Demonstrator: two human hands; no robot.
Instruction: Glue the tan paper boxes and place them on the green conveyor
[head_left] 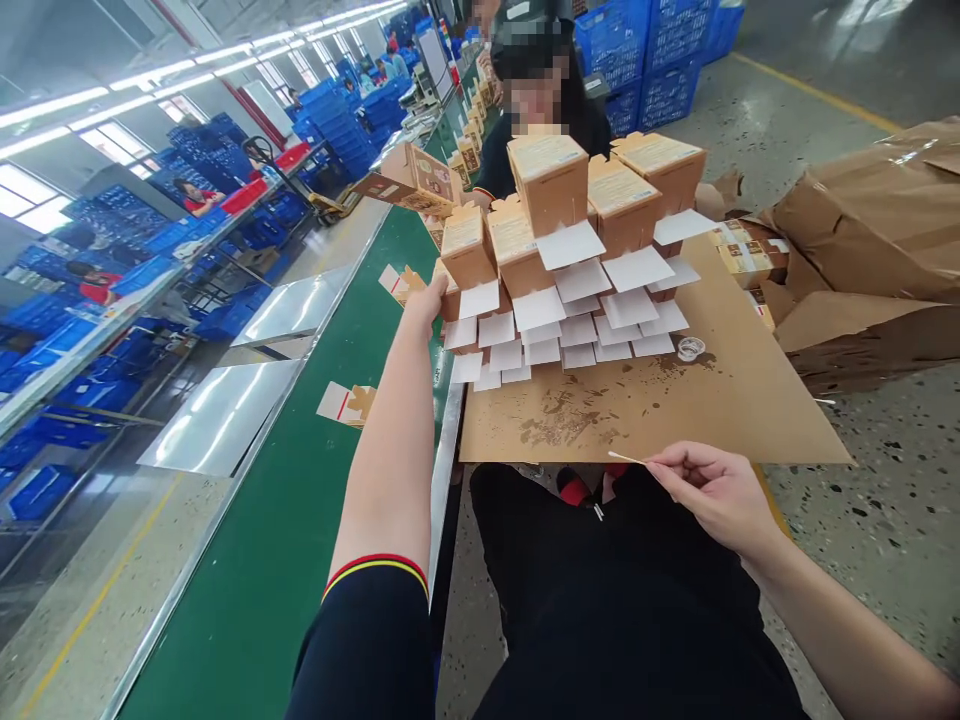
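Observation:
My right hand (709,487) pinches a thin cotton swab (626,457) near the cardboard's front edge, its white tip pointing left. With the arm stretched forward, my left hand (427,300) is at the left side of a stack of small brown boxes (556,195); its fingers are mostly hidden, so I cannot tell whether they grip one. White open flaps (541,308) stick out of the stacked boxes toward me. The stack stands on a brown cardboard sheet (720,400) with dark wet-looking stains. Beyond my left hand, a printed box (420,180) lies tilted.
A green conveyor belt (277,540) runs along my left, carrying a flattened carton piece (346,403). A clear tape ring (690,348) lies on the cardboard. Across from me sits a person in a dark cap (529,45). Large brown wrapping (862,230) and blue crates (645,50) stand right.

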